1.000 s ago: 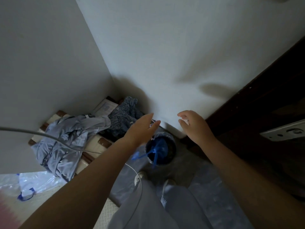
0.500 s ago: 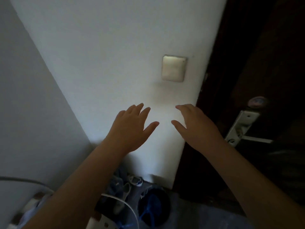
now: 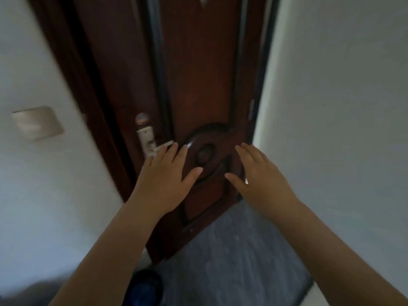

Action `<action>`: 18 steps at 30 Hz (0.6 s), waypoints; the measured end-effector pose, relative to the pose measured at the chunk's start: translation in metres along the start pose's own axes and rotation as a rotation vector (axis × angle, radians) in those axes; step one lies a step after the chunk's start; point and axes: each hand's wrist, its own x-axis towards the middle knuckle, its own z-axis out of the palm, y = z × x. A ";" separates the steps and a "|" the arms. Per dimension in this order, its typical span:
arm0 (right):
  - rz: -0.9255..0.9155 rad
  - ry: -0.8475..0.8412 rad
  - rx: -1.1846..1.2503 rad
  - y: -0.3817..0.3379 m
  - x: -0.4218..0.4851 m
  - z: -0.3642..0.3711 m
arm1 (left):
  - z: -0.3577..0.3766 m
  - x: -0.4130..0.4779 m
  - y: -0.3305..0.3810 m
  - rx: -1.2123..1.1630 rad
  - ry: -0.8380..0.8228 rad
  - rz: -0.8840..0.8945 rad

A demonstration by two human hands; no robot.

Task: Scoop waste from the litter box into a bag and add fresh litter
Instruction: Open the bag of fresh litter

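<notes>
No litter box, scoop, bag or litter shows in this view. My left hand [image 3: 164,180] is stretched out in front of me with straight, spread fingers and holds nothing; its fingertips lie just right of the door handle [image 3: 152,145]. My right hand [image 3: 260,175] is also held out flat and empty, in front of the door's right edge. A dark bin with blue inside [image 3: 145,288] stands on the floor at the bottom, partly hidden by my left forearm.
A dark red-brown door [image 3: 198,74] fills the middle, with a silver lock plate and handle on its left side. White walls [image 3: 342,107] flank it. A light switch plate [image 3: 37,122] sits on the left wall. Grey floor [image 3: 238,257] lies below.
The view has swung up and to the right, from the floor corner with the clothes pile to the door. Both hands stayed raised, flat and empty throughout.
</notes>
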 end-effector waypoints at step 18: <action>1.197 0.256 -0.392 0.341 -0.605 -0.262 | 0.016 -0.195 0.680 -0.245 -0.076 1.225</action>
